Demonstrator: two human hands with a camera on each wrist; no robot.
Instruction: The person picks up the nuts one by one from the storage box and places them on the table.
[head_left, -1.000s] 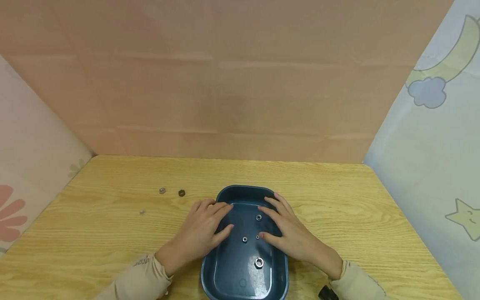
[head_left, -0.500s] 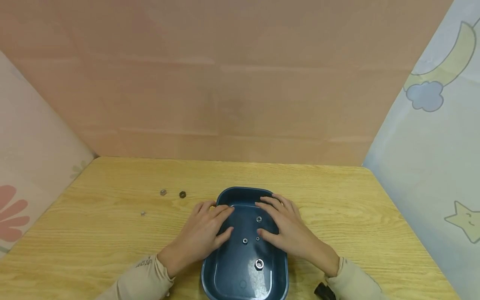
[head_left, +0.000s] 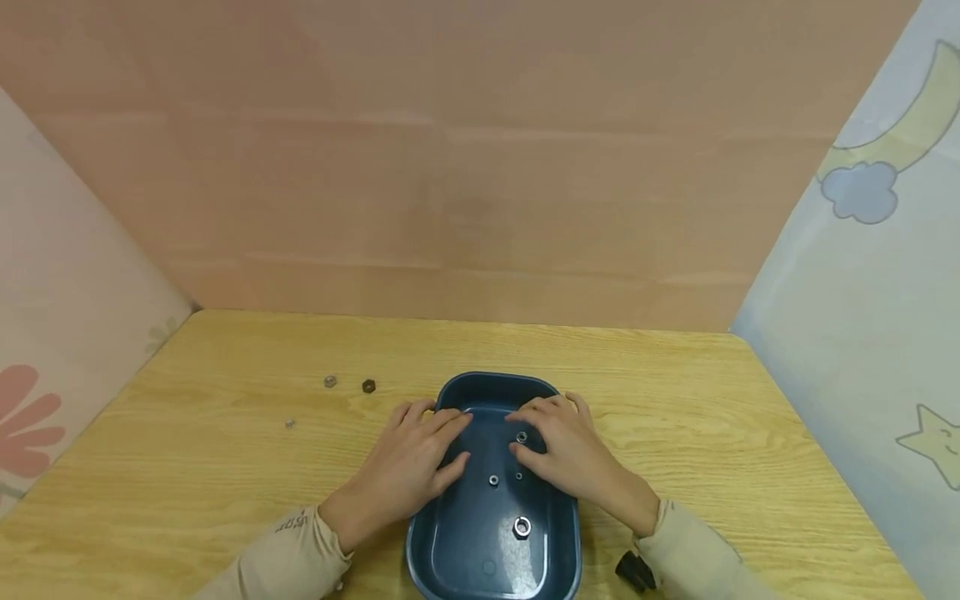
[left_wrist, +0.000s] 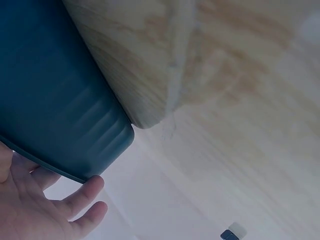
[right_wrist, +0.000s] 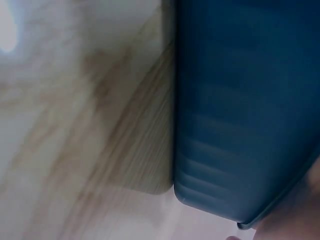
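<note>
A dark blue plastic tray (head_left: 465,550) lies on the wooden table, with both hands over its long sides. My left hand (head_left: 408,450) rests on the left rim, thumb and some fingers inside, others outside; in the left wrist view its fingers (left_wrist: 85,195) look spread against the rim. My right hand (head_left: 566,446) lies across the right rim, thumb and forefinger bent loosely inward. Inside the tray are several metal nuts: a large nut (head_left: 521,527) near the front, a medium nut (head_left: 521,437) by the right fingers, a small nut (head_left: 493,480) and a tiny nut (head_left: 518,476).
Left of the tray, on the wooden table (head_left: 187,492), lie a silver nut (head_left: 330,381), a dark nut (head_left: 368,386) and a tiny silver nut (head_left: 290,424). A black cylindrical object (head_left: 635,572) sits beside the right sleeve. A brown-papered wall (head_left: 450,167) closes the back.
The right hand has shifted a little leftward, its fingers more bent over the rim, and more of the black object shows. The left hand, tray and nuts stay put; the head view drifts slightly.
</note>
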